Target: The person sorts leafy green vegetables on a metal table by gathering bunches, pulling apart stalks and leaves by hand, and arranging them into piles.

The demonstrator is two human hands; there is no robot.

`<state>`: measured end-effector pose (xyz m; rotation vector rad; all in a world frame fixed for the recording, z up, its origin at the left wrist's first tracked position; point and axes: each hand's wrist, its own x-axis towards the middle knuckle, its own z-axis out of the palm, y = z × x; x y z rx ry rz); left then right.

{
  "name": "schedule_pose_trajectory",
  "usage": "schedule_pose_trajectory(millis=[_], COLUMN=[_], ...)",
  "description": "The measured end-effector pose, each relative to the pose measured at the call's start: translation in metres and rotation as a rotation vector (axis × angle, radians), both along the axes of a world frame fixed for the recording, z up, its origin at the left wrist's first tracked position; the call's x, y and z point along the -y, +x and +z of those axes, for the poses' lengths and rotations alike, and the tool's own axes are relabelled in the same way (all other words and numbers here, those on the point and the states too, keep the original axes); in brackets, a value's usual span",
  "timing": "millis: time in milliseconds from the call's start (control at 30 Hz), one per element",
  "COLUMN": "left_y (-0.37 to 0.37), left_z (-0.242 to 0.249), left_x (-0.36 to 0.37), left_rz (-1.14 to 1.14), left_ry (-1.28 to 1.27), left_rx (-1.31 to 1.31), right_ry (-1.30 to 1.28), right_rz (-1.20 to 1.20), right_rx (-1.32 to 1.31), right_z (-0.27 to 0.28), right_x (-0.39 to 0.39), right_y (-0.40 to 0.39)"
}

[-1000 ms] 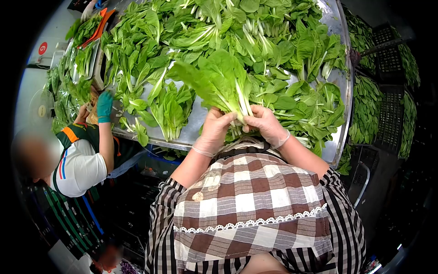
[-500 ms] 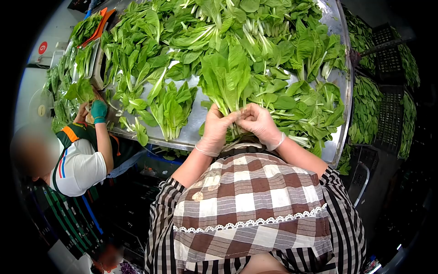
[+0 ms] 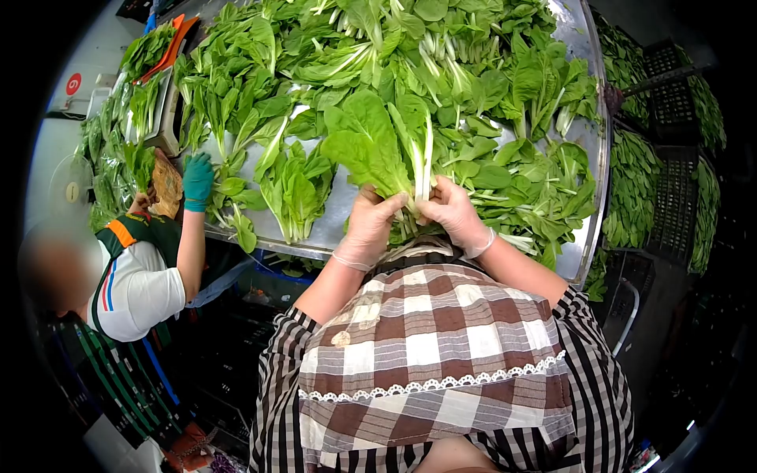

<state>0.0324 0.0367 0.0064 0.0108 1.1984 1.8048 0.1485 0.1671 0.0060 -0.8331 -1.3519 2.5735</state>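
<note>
**One bunch in hand, a counter full of greens to go**

I have one bunch of leafy greens [image 3: 378, 150] gripped at its pale stem end, close in front of my chest and just above the near edge of the counter [image 3: 335, 217]. My left hand [image 3: 371, 225] is curled around the stems from the left side, and my right hand [image 3: 453, 213] is closed on them from the right, fingertips meeting over the base. Both hands wear thin clear gloves. The leaves fan up and away from me, tilted a little to the left.

As I judge it, I am at the stage of gathering and tidying this single bunch; it is not yet set down anywhere. Most of the work looks undone: the loose greens [image 3: 441, 71] cover nearly the whole metal surface, piled thick toward the far side. A few bunches [image 3: 296, 189] lie just left of my hands on a bare stretch of metal, apart from the main heap; whether those are finished ones I cannot tell.

To my left, a co-worker's teal-gloved hand [image 3: 197, 180] reaches onto the same surface. Dark crates of greens [image 3: 635, 189] stand beyond the right rim.
</note>
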Motion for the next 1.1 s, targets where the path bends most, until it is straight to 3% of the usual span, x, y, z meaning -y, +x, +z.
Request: schedule_pose_trajectory(millis=[133,300,400,433,567,700,733,767,800,867,967,1100], left_y=[-0.005,0.001,0.004,0.003,-0.006,-0.014,-0.015,-0.016,-0.016,-0.017,-0.019,-0.027], left_z=[-0.008,0.003,0.015,0.021,0.02,-0.013,-0.02,-0.025,-0.03,-0.036,-0.033,-0.039], left_x=[0.006,0.004,0.002,0.003,0.011,0.022,0.022,0.023,0.025,0.026,0.024,0.017], left_rz=[-0.109,-0.052,-0.026,-0.023,-0.022,-0.026,-0.032,-0.037,-0.042,-0.032,-0.038,-0.063], left_ry=[0.017,0.025,0.112,0.149,0.19,0.1,0.058,0.014,-0.031,-0.031,0.008,-0.1], left_rx=[0.031,0.004,0.038,0.054,0.041,0.231,0.276,0.319,0.362,0.424,0.463,0.464], right_ry=[0.007,0.111,0.534,0.674,1.089,1.065,0.774,1.079,1.13,1.203,1.382,1.226], right_rz=[0.001,0.008,0.06,0.08,0.747,0.425,0.253,0.041,-0.134,-0.268,-0.154,-0.075], right_rx=[0.018,0.131,0.219,0.282,0.394,0.382,0.491,0.458,0.56,0.831,1.083,1.017], right_z=[-0.001,-0.005,-0.016,0.005,0.033,0.02,0.024,0.006,-0.005,-0.02,-0.051,-0.051], right_x=[-0.003,-0.007,-0.019,-0.026,-0.065,-0.11,-0.122,-0.139,-0.157,-0.183,-0.197,-0.205], right_y=[0.0,0.0,0.004,0.005,0.008,0.01,0.007,0.01,0.012,0.018,0.025,0.031])
